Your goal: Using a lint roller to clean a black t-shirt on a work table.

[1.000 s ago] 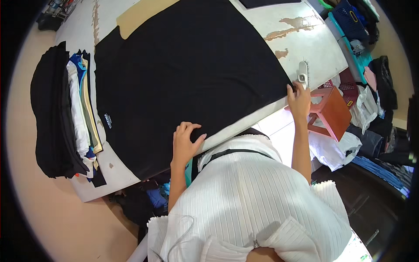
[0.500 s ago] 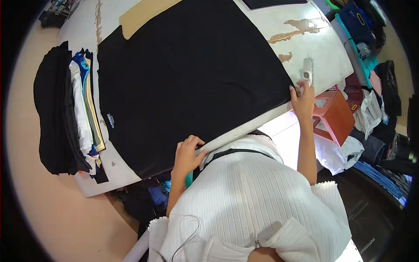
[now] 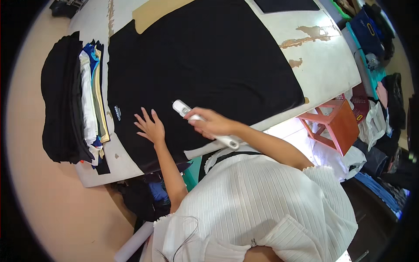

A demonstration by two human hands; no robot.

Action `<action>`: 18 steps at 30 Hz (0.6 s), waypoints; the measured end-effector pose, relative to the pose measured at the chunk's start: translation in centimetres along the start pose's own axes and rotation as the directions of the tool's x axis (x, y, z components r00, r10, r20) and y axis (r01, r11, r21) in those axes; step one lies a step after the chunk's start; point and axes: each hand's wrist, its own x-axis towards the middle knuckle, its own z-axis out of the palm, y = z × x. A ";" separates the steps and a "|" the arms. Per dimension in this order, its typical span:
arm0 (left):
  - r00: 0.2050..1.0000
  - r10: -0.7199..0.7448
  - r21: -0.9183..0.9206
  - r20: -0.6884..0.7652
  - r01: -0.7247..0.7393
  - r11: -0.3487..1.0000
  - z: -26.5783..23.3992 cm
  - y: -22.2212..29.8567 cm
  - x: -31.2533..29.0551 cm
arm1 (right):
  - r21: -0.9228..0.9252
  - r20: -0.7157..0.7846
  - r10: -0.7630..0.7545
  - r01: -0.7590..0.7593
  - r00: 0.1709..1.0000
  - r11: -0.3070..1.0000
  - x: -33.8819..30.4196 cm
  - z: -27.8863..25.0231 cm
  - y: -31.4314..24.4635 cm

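A large piece of black cloth [image 3: 196, 61] is spread over the white table, with a small pale print near its left edge. My left hand [image 3: 151, 128] lies flat on it, fingers spread, holding nothing. In my right hand [image 3: 214, 123] is a white long-handled brush [image 3: 181, 107]. Its head points away to the left over the cloth, and its handle end reaches back toward my body. The underside of the brush is hidden, so I cannot tell whether it touches the cloth.
Folded garments [image 3: 63, 100] in black, white and other colours lie along the table's left side. Tan board or cloth [image 3: 152, 15] sits at the far edge, with a dark flat piece [image 3: 286, 5] at far right. A reddish stool [image 3: 334, 126] stands beside the table [image 3: 325, 65].
My right hand has moved left from the cloth's right corner to its middle, bringing the brush. My left hand has gone from the near edge up and left onto the cloth.
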 end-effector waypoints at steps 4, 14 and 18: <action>0.999 -0.039 0.034 -0.032 0.040 0.999 0.4 -0.8 0.4 | 0.056 -0.484 -0.051 0.089 0.874 0.994 -5.1 -5.5 -1.9; 0.998 -0.053 0.056 -0.034 0.055 0.997 1.1 -1.0 0.6 | -0.127 -0.643 -0.242 0.210 0.726 0.969 -10.3 -5.4 -2.3; 0.999 -0.037 0.050 -0.040 0.039 0.998 1.1 -0.7 0.6 | -0.278 -0.237 -0.076 0.007 0.968 0.961 -10.4 -3.5 -1.6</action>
